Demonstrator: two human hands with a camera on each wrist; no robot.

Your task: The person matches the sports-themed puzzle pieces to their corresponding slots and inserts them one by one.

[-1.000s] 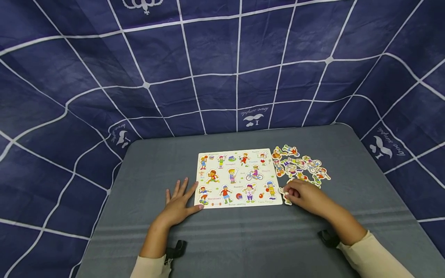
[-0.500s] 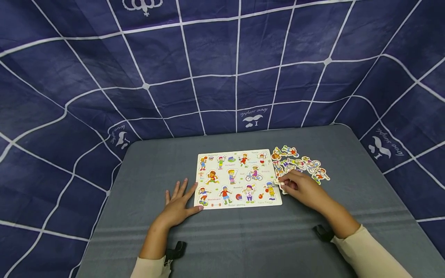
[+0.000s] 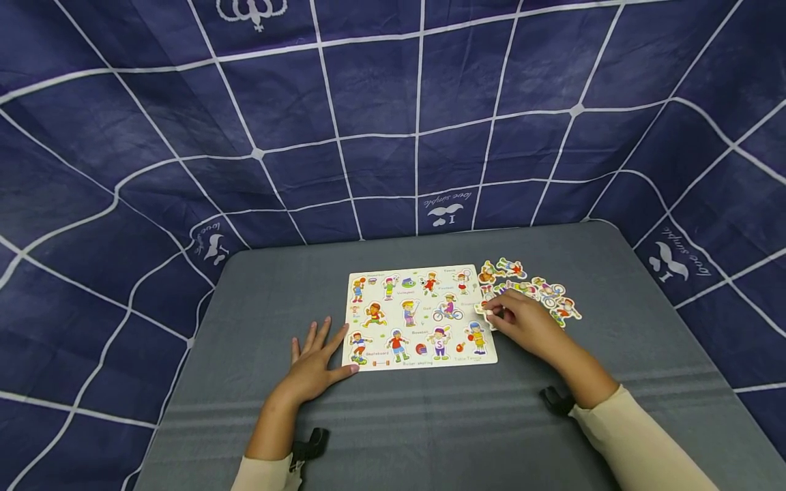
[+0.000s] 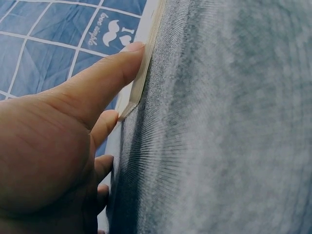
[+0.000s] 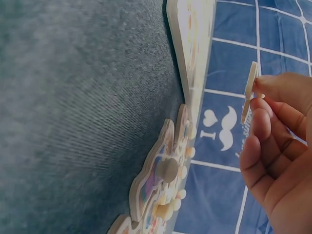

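A pale wooden puzzle board (image 3: pixel 430 327), printed with children at sports, lies on the grey cloth. My left hand (image 3: pixel 313 368) rests at its lower left corner with fingers spread. In the left wrist view the thumb (image 4: pixel 112 73) lies along the board's edge. My right hand (image 3: pixel 522 320) pinches a thin wooden puzzle piece (image 5: pixel 250 90) between thumb and fingers. The right wrist view shows it nearly edge-on, raised above the cloth. From the head it overlaps the board's right edge, its picture largely hidden by the fingers.
Several loose knobbed puzzle pieces (image 3: pixel 568 308) lie heaped right of the board, partly under the right hand. A knobbed piece (image 5: pixel 148 180) stands out in the right wrist view. Blue gridded cloth (image 3: pixel 381 164) walls the table's back and sides.
My right hand has moved up and left with the puzzle piece, from beside the board's lower right corner to over its right edge. The left hand has stayed put.
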